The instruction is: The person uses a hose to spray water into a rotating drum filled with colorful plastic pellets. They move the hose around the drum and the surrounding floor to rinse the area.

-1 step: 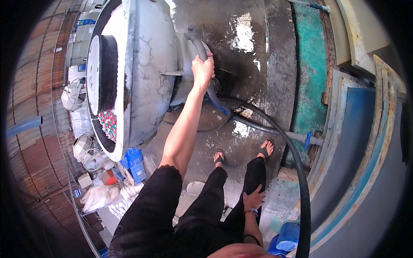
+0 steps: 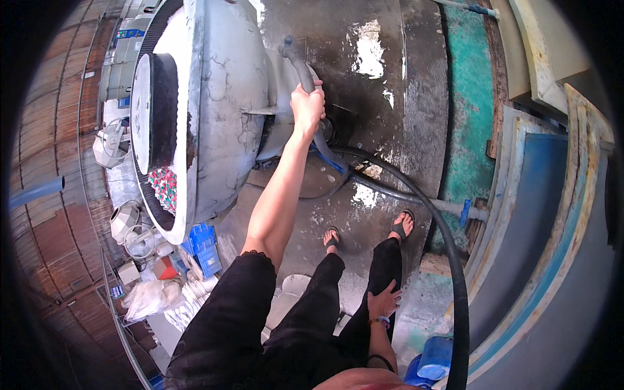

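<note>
My left hand [image 2: 307,107] is closed around a thick grey hose [image 2: 299,69] beside a big round whitish machine bowl [image 2: 227,97]. The hose's upper end points away from me, and its other part bends down below my fist toward the wet floor. Inside the bowl, small red, green and white pieces [image 2: 164,187] lie around a dark central drum with a pale top [image 2: 155,114]. My right hand [image 2: 384,300] holds nothing; its fingers are spread against my dark trouser leg [image 2: 382,273], and a bracelet circles the wrist.
A long black hose [image 2: 448,240] curves over the floor on my right. A grey pipe with a blue valve [image 2: 465,212] crosses near my feet. Blue containers [image 2: 434,357] stand at the lower right, blue crates [image 2: 203,250] and plastic bags [image 2: 153,299] at the left. Puddles shine on the dark floor [image 2: 364,91].
</note>
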The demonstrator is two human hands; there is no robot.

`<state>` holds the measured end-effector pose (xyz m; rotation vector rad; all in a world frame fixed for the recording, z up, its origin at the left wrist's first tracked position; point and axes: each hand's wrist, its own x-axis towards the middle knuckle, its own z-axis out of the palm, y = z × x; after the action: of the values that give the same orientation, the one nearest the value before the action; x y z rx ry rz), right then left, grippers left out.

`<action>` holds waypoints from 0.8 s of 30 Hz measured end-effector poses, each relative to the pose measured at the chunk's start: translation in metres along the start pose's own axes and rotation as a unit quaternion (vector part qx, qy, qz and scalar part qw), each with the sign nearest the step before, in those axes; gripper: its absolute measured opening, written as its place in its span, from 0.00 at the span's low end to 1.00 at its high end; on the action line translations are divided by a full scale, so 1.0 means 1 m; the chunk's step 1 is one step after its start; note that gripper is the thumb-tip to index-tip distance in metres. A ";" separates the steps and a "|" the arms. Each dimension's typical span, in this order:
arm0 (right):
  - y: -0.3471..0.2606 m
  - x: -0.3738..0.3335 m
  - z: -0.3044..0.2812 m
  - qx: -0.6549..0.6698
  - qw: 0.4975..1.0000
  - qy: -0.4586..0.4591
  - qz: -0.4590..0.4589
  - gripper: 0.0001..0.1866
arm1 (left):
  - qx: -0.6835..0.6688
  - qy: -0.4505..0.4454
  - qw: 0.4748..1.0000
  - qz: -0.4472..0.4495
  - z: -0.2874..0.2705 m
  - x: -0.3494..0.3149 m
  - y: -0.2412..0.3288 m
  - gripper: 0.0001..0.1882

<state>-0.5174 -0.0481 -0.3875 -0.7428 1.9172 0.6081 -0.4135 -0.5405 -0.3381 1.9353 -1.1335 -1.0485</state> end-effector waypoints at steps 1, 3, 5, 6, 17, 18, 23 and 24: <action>0.001 -0.001 0.001 -0.004 1.000 -0.003 -0.004 0.50 | 0.012 0.009 1.000 0.002 -0.002 0.000 0.000 0.10; 0.003 -0.004 0.001 -0.010 1.000 -0.008 -0.006 0.50 | -0.001 0.019 1.000 -0.011 0.003 0.009 -0.004 0.09; 0.001 -0.003 -0.001 -0.010 1.000 -0.006 -0.005 0.49 | -0.028 0.010 0.999 -0.038 0.007 0.014 -0.010 0.10; 0.000 -0.003 0.000 -0.014 1.000 -0.001 -0.009 0.49 | -0.039 -0.005 0.998 -0.056 0.002 0.013 -0.014 0.10; 0.007 -0.027 0.050 -0.024 0.997 0.068 -0.030 0.49 | -0.149 -0.087 0.974 -0.147 -0.061 -0.097 -0.055 0.15; 0.006 -0.031 0.058 -0.029 0.996 0.077 -0.034 0.49 | -0.168 -0.091 0.969 -0.155 -0.077 -0.110 -0.067 0.15; 0.006 -0.048 0.109 -0.035 0.990 0.128 -0.046 0.50 | -0.256 -0.067 0.936 -0.232 -0.181 -0.217 -0.137 0.14; 0.003 -0.053 0.117 -0.035 0.990 0.130 -0.049 0.50 | -0.266 -0.039 0.931 -0.246 -0.209 -0.243 -0.156 0.14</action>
<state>-0.4306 0.0458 -0.3886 -0.9948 2.0899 0.5413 -0.2460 -0.2286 -0.2951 1.7631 -0.3254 -1.5205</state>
